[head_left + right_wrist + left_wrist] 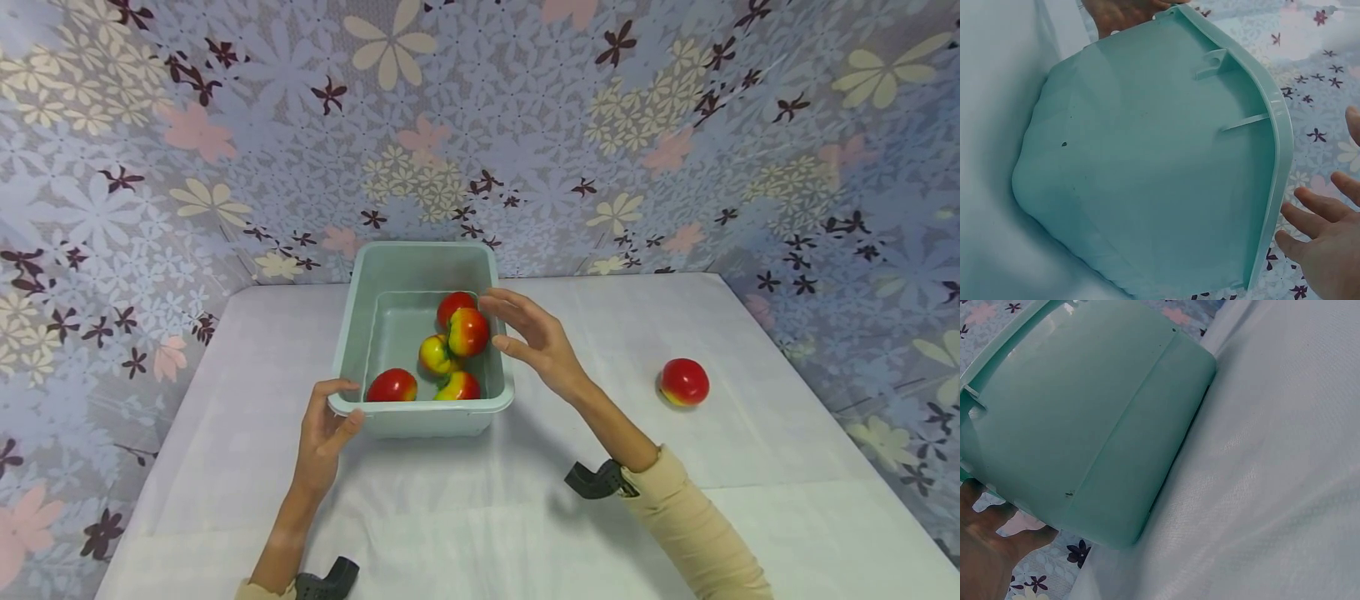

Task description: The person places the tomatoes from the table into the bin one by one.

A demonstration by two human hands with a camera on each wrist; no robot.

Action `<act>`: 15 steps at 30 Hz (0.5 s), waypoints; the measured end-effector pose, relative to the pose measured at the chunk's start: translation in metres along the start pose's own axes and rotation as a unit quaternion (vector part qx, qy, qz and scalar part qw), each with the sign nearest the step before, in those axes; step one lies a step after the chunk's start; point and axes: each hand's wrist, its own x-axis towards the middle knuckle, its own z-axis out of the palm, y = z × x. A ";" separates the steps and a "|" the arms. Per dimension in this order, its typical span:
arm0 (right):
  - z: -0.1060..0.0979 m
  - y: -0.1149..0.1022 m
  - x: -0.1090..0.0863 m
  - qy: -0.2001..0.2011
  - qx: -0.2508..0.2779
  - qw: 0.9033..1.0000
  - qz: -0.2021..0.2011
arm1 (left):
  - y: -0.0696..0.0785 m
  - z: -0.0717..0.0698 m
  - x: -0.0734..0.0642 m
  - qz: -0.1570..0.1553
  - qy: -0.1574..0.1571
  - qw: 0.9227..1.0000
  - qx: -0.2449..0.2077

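A pale green plastic bin [420, 423] stands near the back of the white-covered table. Inside lie several red-and-yellow round fruits, among them a red one [392, 386] at the front left and another [468, 332] close to the right wall. My left hand [321, 433] grips the front left corner of the rim, fingers over the edge and thumb outside. At the bin's right side my right hand [543, 342] holds nothing, its fingertips right at the rim. The right wrist view shows those fingers [1316, 206] spread beside the bin's lip.
A single red fruit [684, 382] with a yellow underside sits apart on the table [600, 533], to the right. Flower-patterned cloth [525, 125] rises behind the table and along both sides.
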 end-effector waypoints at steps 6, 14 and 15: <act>-0.002 -0.001 -0.001 0.010 -0.001 1.000 -0.003 | 0.001 0.000 -0.001 -0.021 0.001 1.000 0.010; -0.014 0.004 -0.007 0.036 -0.020 0.999 -0.001 | -0.001 0.000 -0.001 -0.018 0.001 1.000 0.008; -0.016 0.005 -0.009 0.040 -0.022 0.999 -0.002 | -0.001 0.000 -0.001 -0.015 0.001 1.000 0.007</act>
